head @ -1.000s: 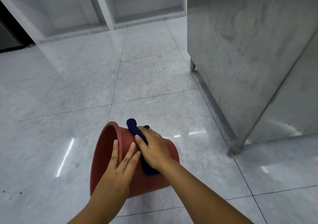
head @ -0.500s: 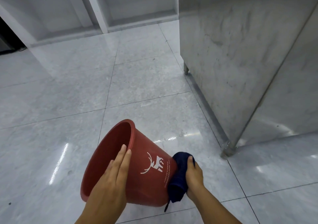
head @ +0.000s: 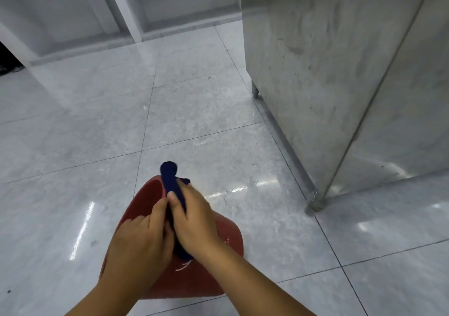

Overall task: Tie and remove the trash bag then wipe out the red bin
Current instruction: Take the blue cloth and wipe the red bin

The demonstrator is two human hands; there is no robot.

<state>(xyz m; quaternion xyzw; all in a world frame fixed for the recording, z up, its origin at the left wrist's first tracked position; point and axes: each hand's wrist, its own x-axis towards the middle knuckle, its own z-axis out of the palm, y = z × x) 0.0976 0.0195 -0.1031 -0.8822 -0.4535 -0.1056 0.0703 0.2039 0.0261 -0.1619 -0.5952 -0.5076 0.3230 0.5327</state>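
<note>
Looking down, we see the big shiny tile floor (head: pixel 73 126) first, with a tall metal cabinet (head: pixel 328 72) on the right, standing on small feet. No trash bag shows anywhere, so we think that part is done.

Next comes the red bin (head: pixel 226 233). It sits low in the middle, tipped over on the floor. Its long way runs from the open mouth, which points up and left and away from us, down to the closed bottom, which points right and toward us. A bit of white drawing shows on its side. We think the bin is light and stiff, made of smooth plastic, so it could slide or roll on this slick floor. A good place to hold it is the rim, or a flat hand on the wall.

Our left hand (head: pixel 141 245) rests on the bin near the mouth, fingers curled and close together. It touches our right hand.

Our right hand (head: pixel 194 221) is closed around the dark blue cloth (head: pixel 170 177), pinching it. It is a little blurry.

The cloth is smallest. It looks soft and floppy, bunched into a long roll. One end pokes up past the rim, and the other end hangs under our right hand.
</note>
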